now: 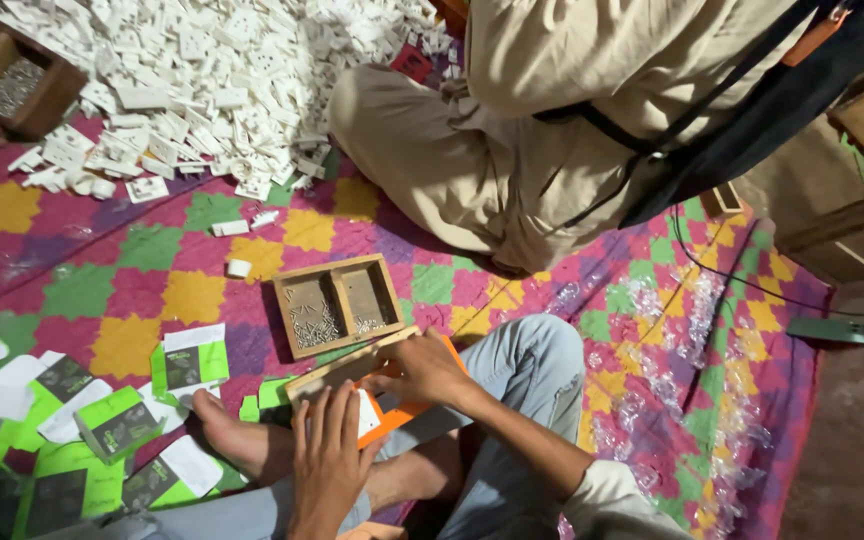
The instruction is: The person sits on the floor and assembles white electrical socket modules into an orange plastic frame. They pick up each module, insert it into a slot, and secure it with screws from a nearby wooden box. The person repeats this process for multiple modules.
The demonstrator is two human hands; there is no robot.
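Wooden and narrow, a board [352, 368] lies across the seated person's lap, and both hands work at its near end. The left hand [330, 462] rests flat with fingers spread and loosely extended, palm down over a small white plate [368, 412]; most of that plate is hidden beneath it, so I cannot tell whether it is pinched or only pressed. The right hand [424, 368] curls its fingers over an orange card [404, 408], seemingly holding it against the board, though the fingertips are out of sight. Just beyond the board sits a wooden tray [338, 304] with two compartments, holding what may be small screws, too fine to make out. Green and white packets [112, 425] lie scattered at the left, partly cut off by the edge. A heap of white plastic parts [202, 90] fills the upper left. Another person's knee [402, 150] is opposite.
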